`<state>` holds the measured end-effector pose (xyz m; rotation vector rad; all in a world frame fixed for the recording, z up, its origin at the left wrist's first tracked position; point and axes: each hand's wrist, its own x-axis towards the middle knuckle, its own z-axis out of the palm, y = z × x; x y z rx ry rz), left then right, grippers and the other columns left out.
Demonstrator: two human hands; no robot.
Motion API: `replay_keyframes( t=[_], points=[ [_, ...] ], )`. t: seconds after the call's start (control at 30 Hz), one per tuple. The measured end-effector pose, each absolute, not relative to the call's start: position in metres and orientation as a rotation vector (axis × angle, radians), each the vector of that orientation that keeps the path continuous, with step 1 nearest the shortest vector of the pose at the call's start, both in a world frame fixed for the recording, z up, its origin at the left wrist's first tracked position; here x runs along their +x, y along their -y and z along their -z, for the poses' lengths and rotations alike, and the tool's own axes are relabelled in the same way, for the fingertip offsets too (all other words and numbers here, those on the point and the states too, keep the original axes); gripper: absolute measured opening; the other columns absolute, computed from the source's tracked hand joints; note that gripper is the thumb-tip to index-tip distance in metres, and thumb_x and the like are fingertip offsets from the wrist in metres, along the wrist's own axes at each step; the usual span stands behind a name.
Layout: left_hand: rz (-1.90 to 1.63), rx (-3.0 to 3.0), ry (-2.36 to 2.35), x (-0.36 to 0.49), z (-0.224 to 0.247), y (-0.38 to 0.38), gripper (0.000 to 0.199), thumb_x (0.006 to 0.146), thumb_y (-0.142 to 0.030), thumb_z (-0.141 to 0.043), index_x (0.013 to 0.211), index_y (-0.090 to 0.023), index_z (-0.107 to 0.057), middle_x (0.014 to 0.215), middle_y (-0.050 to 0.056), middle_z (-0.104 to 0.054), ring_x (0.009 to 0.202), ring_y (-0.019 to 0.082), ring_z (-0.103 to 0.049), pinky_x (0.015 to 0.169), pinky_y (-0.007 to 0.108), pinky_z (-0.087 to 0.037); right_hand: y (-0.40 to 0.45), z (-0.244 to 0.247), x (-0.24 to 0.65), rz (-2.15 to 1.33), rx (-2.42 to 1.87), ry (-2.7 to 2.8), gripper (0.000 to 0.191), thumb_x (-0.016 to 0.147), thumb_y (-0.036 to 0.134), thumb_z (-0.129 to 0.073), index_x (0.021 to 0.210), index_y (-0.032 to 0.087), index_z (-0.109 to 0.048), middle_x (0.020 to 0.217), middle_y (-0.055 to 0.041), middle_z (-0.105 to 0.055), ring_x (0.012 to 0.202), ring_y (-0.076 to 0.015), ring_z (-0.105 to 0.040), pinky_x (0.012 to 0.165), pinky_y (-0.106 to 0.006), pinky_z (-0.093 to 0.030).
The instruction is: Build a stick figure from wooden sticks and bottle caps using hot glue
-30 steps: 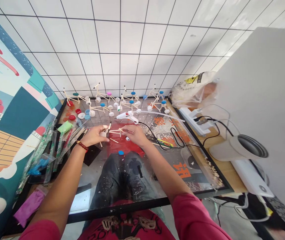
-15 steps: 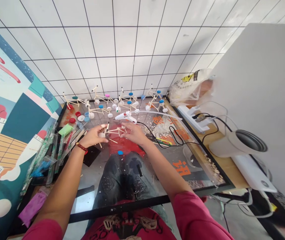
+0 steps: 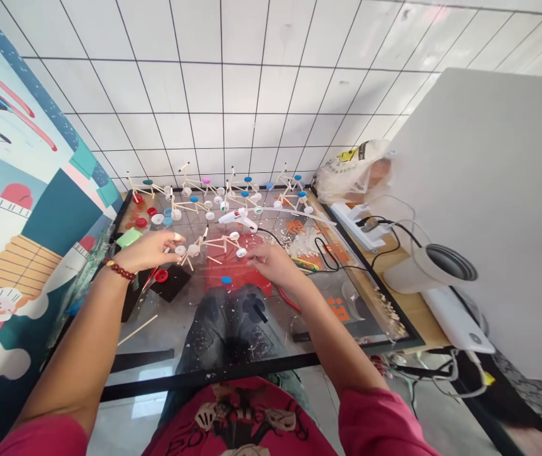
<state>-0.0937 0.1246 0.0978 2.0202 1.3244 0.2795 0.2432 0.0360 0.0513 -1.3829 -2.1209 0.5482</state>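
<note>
A small tricycle model [image 3: 216, 242] made of wooden sticks with white bottle-cap wheels stands on the glass table between my hands. At its left end, my left hand [image 3: 154, 249] is open, the fingers apart beside a white cap wheel [image 3: 180, 251]. To the right, my right hand [image 3: 268, 261] is open with fingers loosely bent, just beside the rear white wheel [image 3: 241, 253]. Neither hand grips the model. A blue bottle cap [image 3: 226, 280] lies in front of it, and a white glue gun [image 3: 239, 218] lies behind.
Several similar stick tricycles [image 3: 195, 207] line the back by the tiled wall. Red caps [image 3: 141, 222] and a green packet [image 3: 129, 238] are at left. A black cable [image 3: 330, 253], a power strip [image 3: 368, 231] and a white cup-shaped container [image 3: 427, 269] are at right.
Both hands have let go of the tricycle and drawn apart, left hand leftward, right hand rightward and lower. The model now stands on the table. The camera view has shifted slightly.
</note>
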Motion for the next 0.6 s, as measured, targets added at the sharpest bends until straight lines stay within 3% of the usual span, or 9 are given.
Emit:
replay_keyframes(
  t=[0.1,0.2,0.3,0.43,0.6],
  points=[
    [-0.261,2.085,-1.311,-0.092,-0.094,-0.093,0.04,0.069,-0.048,-0.073,0.098,-0.021,-0.079,0.09,0.007,-0.08,0.08,0.028,-0.075,0.075,0.034,-0.057,-0.018,-0.038,0.225,-0.546,-1.394,2.259,0.019,0.087,0.015,-0.069,0.104,0.02,-0.078,0.104,-0.0072,-0.079,0.098,-0.0213,-0.071,0.087,-0.031,-0.05],
    [-0.339,2.169,-1.198,-0.072,-0.088,-0.056,0.024,0.079,-0.043,-0.066,0.087,-0.025,-0.08,0.091,0.004,-0.08,0.08,0.024,-0.073,0.074,0.031,-0.054,-0.009,-0.028,0.205,-0.503,-1.471,2.293,0.027,0.088,0.029,-0.074,0.114,0.02,-0.074,0.107,-0.0083,-0.076,0.098,-0.0226,-0.069,0.085,-0.032,-0.05],
    [-0.504,2.131,-1.193,-0.049,-0.072,-0.03,0.024,0.084,-0.038,-0.061,0.086,-0.023,-0.08,0.092,0.005,-0.08,0.082,0.023,-0.073,0.076,0.032,-0.054,-0.009,-0.02,0.19,-0.469,-1.573,2.273,0.026,0.09,0.036,-0.072,0.111,0.02,-0.074,0.102,-0.0079,-0.073,0.093,-0.0208,-0.068,0.081,-0.03,-0.049],
    [-0.647,1.905,-1.251,-0.032,-0.041,-0.018,0.023,0.082,-0.04,-0.065,0.087,-0.021,-0.078,0.093,0.007,-0.08,0.082,0.024,-0.073,0.078,0.034,-0.056,-0.011,-0.013,0.184,-0.455,-1.557,2.272,0.015,0.093,0.029,-0.067,0.103,0.021,-0.076,0.097,-0.0069,-0.071,0.09,-0.0189,-0.066,0.08,-0.028,-0.049],
    [-0.738,1.342,-1.223,-0.02,-0.025,-0.014,0.051,0.071,-0.053,-0.078,0.106,-0.016,-0.074,0.086,0.006,-0.076,0.078,0.022,-0.07,0.068,0.033,-0.058,-0.001,-0.013,0.187,-0.407,-1.226,2.148,0.02,0.093,0.021,-0.065,0.111,0.021,-0.073,0.102,-0.0072,-0.071,0.094,-0.0189,-0.067,0.086,-0.031,-0.05]
  ],
)
